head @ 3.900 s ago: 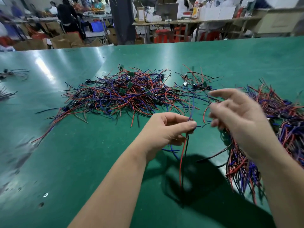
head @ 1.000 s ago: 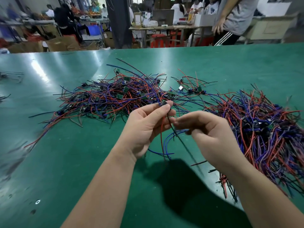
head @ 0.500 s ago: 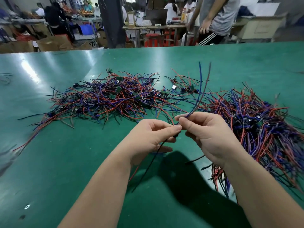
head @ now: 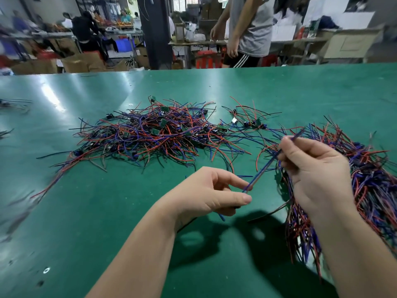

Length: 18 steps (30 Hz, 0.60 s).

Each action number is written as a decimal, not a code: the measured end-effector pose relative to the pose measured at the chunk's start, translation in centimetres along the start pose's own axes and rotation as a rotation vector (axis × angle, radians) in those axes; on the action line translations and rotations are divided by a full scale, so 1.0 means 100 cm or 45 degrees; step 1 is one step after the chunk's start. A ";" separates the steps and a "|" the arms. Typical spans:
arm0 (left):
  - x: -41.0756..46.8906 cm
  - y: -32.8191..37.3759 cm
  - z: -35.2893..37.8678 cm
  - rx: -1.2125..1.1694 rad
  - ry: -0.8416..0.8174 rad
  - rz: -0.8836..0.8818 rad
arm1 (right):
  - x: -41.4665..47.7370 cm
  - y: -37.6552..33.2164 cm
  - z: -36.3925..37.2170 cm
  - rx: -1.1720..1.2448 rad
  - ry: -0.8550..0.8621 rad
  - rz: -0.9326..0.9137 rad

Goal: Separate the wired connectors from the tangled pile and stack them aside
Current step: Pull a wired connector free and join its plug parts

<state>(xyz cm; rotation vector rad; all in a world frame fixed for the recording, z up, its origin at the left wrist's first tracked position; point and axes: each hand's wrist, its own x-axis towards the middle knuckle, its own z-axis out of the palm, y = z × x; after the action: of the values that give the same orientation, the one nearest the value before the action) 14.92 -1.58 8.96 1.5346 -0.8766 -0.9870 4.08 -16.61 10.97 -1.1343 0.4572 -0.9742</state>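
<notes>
Since half a second ago the two hands have drawn apart: the right hand (head: 315, 173) has gone up toward the right of the frame and the wire that stood upright now stretches on a slant between them. One wired connector (head: 262, 170) is in play, a blue lead with a darker strand beside it, blurred by motion. The left hand (head: 212, 194), at lower centre, pinches its lower end between thumb and forefinger, and the right hand's curled fingers grip it higher up, the tip poking out past the knuckles. Two big heaps lie on the green worktop (head: 107, 211): the tangled pile (head: 161, 134) in the middle of the frame and the sorted stack (head: 369, 181) along the right edge, partly behind the right hand and forearm. A third, small cluster (head: 247, 122) sits between them, farther back. Little green boards show in the tangled pile, too knotted in to count. Stray wires (head: 12, 104) at the left edge are cut off and smeared. Beyond the worktop's far edge stands a person in a grey shirt (head: 253, 29), head out of frame.
</notes>
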 end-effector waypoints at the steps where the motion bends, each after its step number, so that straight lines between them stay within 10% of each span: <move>1: 0.001 0.000 0.001 0.052 -0.029 0.000 | 0.002 -0.004 -0.003 0.031 0.060 0.012; 9: -0.002 -0.008 -0.002 0.438 -0.201 -0.070 | 0.007 -0.008 -0.011 0.320 0.263 0.046; 14: -0.002 0.007 -0.003 -0.269 -0.014 0.202 | 0.015 -0.007 -0.014 0.326 0.226 0.315; 18: -0.002 0.016 -0.006 -0.876 0.095 0.433 | 0.001 -0.001 0.000 -0.030 -0.236 0.427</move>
<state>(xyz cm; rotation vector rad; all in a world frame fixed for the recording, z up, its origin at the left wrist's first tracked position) 15.35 -1.45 10.61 0.8011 -0.6226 -0.8507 4.08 -16.70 11.01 -1.1141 0.4907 -0.5682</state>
